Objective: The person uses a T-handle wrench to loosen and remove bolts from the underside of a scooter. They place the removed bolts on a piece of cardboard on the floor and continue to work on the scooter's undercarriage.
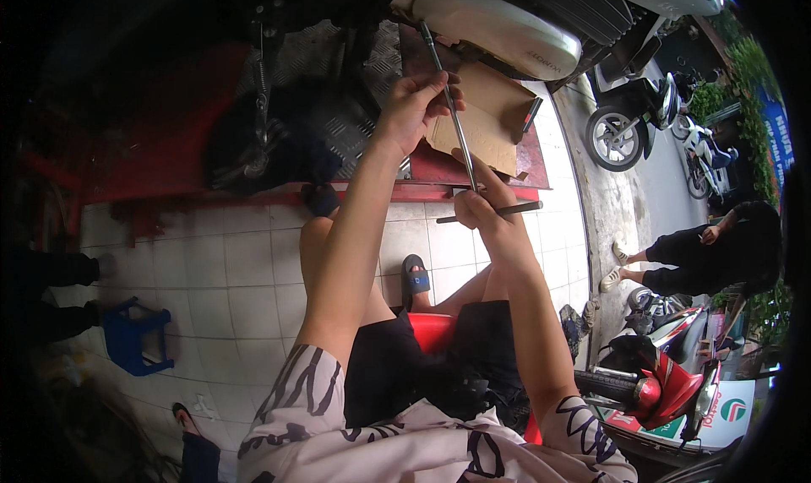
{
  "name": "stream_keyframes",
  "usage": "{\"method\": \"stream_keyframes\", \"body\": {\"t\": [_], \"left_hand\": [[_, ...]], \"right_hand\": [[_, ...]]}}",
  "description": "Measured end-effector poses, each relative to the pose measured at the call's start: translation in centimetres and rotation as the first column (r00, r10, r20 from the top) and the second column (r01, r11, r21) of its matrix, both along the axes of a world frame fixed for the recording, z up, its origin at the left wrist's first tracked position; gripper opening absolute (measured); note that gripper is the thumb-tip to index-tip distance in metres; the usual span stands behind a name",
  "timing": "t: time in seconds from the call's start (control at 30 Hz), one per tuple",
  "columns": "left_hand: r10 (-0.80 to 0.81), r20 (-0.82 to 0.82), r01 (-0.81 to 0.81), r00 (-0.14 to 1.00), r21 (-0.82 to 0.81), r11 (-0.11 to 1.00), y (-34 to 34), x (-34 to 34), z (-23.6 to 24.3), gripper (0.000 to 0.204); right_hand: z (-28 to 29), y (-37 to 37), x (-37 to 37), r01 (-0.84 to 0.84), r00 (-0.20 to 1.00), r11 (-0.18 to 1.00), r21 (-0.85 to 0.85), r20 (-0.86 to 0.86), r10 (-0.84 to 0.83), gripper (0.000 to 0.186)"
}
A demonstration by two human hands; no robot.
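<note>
A long metal T-handle wrench (459,137) runs from my hands up to the motorbike. Its far tip reaches the lower edge of the silver engine cover (498,27); whether it is seated on a bolt I cannot make out. My right hand (490,208) is closed around the crossbar end, with the bar sticking out on both sides of the fist and the forefinger along the shaft. Farther up, my left hand (414,107) has its thumb and fingers closed about the middle of the shaft.
Under the engine, an opened cardboard box (477,116) lies on a red lift platform (532,166). A blue plastic stool (138,335) stands on the tiled floor at left. To the right are a person in dark clothes (718,251), a red motorbike (667,390) and other parked motorbikes.
</note>
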State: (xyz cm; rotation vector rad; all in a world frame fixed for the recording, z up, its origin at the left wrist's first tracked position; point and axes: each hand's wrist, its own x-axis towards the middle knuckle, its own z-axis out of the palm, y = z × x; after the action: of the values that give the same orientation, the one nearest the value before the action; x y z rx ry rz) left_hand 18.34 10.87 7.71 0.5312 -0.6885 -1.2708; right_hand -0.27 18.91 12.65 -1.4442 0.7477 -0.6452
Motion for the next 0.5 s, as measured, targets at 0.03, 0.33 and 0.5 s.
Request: {"method": "stream_keyframes", "body": {"t": [0.03, 0.33, 0.5], "left_hand": [[0.003, 0.022, -0.003, 1.000, 0.001, 1.000, 0.0, 0.6, -0.2, 0.026], [0.146, 0.011, -0.146, 0.989, 0.014, 0.989, -1.0, 2.8, -0.2, 0.029], [0.215, 0.048, -0.216, 0.975, 0.017, 0.976, -1.5, 3.6, 0.0, 0.030]], "right_hand": [[-0.5, -0.2, 0.2, 0.009, 1.000, 0.999, -0.042, -0.023, -0.010, 0.054], [-2.4, -1.8, 3.2, 0.099, 0.983, 0.932, -0.348, -0.114, -0.147, 0.055], [-2.3, -2.1, 4.7, 0.135, 0.977, 0.918, -0.374, -0.104, -0.186, 0.052]]}}
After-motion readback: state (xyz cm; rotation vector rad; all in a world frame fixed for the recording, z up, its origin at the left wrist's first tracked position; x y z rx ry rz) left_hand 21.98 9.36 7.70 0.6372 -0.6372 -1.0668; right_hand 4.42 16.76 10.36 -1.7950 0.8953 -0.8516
